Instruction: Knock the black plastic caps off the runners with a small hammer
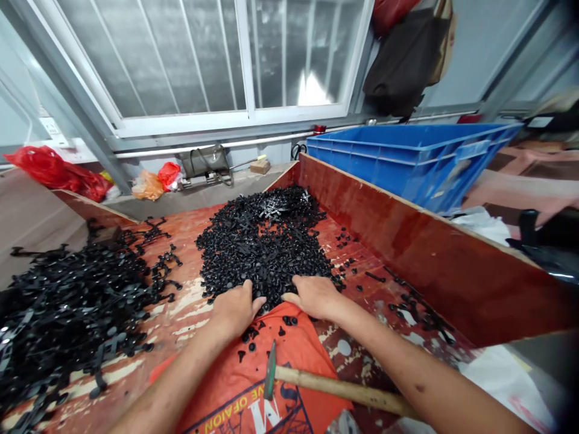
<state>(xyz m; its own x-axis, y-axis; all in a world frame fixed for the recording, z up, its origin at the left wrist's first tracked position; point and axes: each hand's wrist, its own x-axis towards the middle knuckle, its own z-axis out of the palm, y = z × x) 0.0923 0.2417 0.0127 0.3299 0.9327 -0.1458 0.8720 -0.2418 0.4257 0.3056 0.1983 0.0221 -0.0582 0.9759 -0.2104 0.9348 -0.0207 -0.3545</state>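
A heap of small black parts (pixel 275 250), some of them pin-like with round heads, lies on a worn red board. My left hand (pixel 236 306) rests at the near edge of this heap, its thumb and forefinger apart and its other fingers mostly hidden. To its right, my right hand (pixel 313 294) touches the same edge, thumb also spread from the forefinger. Below both hands is an orange printed cloth (pixel 244 377) with a few loose black parts on it. Across the cloth lies a hammer (pixel 316 381) with a green head and wooden handle.
A larger pile of longer black strips (pixel 67 301) covers the left side. A red-brown wooden side wall (pixel 398 247) borders the right, with a blue crate (pixel 389 157) beyond it. Plastic bags (pixel 67 172) and a dark pouch (pixel 205 161) sit below the window.
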